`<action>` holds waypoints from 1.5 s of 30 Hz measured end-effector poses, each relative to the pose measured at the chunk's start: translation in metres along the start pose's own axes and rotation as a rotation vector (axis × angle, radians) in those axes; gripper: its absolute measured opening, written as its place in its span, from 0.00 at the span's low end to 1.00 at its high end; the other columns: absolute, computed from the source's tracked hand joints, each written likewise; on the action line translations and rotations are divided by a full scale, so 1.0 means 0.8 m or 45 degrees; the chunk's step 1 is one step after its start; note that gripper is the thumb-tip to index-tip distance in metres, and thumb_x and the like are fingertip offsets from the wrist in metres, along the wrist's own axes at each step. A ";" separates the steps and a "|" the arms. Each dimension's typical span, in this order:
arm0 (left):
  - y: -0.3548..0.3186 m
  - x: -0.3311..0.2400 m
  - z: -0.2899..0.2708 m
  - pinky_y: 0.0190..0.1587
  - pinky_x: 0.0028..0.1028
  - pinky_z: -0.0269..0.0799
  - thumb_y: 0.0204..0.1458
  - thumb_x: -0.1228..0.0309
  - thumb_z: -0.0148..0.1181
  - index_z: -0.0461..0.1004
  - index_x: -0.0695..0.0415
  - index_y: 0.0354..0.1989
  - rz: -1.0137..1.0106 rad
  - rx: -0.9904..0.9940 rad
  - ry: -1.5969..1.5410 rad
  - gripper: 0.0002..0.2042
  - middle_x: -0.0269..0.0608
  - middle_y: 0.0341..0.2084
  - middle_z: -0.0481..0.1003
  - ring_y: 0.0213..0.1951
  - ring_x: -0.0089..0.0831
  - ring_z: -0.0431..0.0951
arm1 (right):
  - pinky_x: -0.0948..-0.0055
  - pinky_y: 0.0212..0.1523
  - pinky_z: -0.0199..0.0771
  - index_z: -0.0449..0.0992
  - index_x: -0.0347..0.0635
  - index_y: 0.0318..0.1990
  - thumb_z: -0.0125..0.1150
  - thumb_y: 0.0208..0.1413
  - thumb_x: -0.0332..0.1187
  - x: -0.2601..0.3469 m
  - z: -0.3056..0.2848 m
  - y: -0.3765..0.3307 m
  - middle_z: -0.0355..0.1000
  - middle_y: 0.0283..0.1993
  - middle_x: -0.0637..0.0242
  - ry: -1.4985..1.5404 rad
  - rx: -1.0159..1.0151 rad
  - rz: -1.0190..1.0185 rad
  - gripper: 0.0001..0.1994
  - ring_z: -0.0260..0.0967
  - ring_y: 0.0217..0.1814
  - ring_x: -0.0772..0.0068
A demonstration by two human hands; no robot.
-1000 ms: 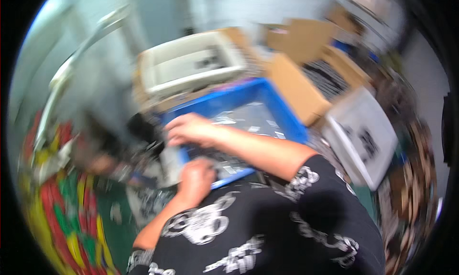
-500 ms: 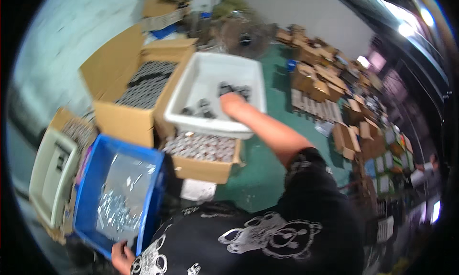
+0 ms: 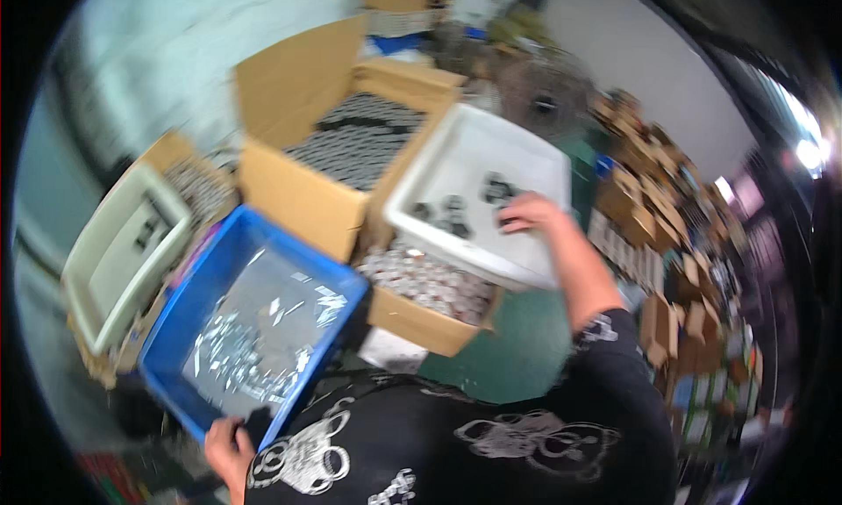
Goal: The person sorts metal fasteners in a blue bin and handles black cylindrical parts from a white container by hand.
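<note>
My right hand (image 3: 531,214) is over the white tub (image 3: 430,227), its fingers bent down and closed around a small black part (image 3: 504,222), blurred and partly covered by the fingertips. More black parts (image 3: 453,215) lie loose in small clusters on the tub's floor. At the lower left, my left hand (image 3: 227,452) is by the near rim of the blue bin (image 3: 346,294). Its fingers are curled, and a dark shape shows beside them that I cannot make out. Shiny metal pieces (image 3: 232,347) are scattered inside the blue bin.
Behind the tub, an open carton (image 3: 298,193) holds rows of grey parts. A smaller carton (image 3: 421,321) of pale round parts sits under the tub's near edge. A pale tray (image 3: 114,277) with a few black parts is at far left. A fan (image 3: 544,101) and stacked cartons (image 3: 631,198) stand beyond.
The view has swung, shifting the bins rightward in the picture. My right hand has drawn back from the cluster of black parts toward the tub's right side. My left hand stays by the blue bin.
</note>
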State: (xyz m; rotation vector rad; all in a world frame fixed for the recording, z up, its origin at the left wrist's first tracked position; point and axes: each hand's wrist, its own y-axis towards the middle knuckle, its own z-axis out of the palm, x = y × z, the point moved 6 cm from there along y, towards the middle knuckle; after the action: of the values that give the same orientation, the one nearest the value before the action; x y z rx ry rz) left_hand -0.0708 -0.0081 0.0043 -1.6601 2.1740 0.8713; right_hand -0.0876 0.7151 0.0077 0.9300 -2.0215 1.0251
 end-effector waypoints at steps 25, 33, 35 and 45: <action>0.016 -0.039 -0.024 0.34 0.33 0.69 0.37 0.78 0.60 0.79 0.56 0.28 -0.122 -0.047 0.178 0.08 0.37 0.25 0.76 0.28 0.37 0.76 | 0.60 0.57 0.71 0.80 0.40 0.43 0.67 0.46 0.32 0.260 0.194 0.443 0.73 0.53 0.53 -2.223 -0.088 -0.419 0.15 0.70 0.57 0.54; 0.010 -0.034 -0.023 0.34 0.33 0.69 0.37 0.77 0.61 0.79 0.56 0.28 -0.082 -0.027 0.156 0.07 0.37 0.25 0.76 0.28 0.37 0.76 | 0.83 0.14 0.59 0.66 0.43 0.56 0.63 0.54 0.41 0.417 0.270 0.198 0.70 0.35 0.65 0.252 0.965 -0.652 0.24 0.64 0.21 0.79; 0.009 -0.031 -0.023 0.34 0.33 0.69 0.38 0.77 0.61 0.78 0.56 0.28 -0.056 -0.029 0.163 0.07 0.37 0.24 0.76 0.28 0.37 0.76 | 0.82 0.12 0.56 0.69 0.42 0.52 0.62 0.55 0.41 0.494 0.352 0.133 0.67 0.32 0.68 0.075 0.945 -0.838 0.20 0.63 0.22 0.81; -0.003 -0.017 -0.019 0.38 0.37 0.68 0.42 0.74 0.58 0.77 0.56 0.28 0.017 -0.029 0.028 0.05 0.40 0.23 0.74 0.30 0.40 0.76 | 0.62 0.44 0.77 0.81 0.43 0.42 0.52 0.53 0.32 0.622 0.777 0.007 0.78 0.43 0.55 -1.441 -0.115 -1.488 0.13 0.77 0.46 0.58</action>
State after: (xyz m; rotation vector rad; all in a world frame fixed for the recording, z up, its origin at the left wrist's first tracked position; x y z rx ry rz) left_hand -0.0620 -0.0071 0.0233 -1.6754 2.1995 0.8891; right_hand -0.5007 0.0441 0.1212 2.5283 -1.6145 -0.3589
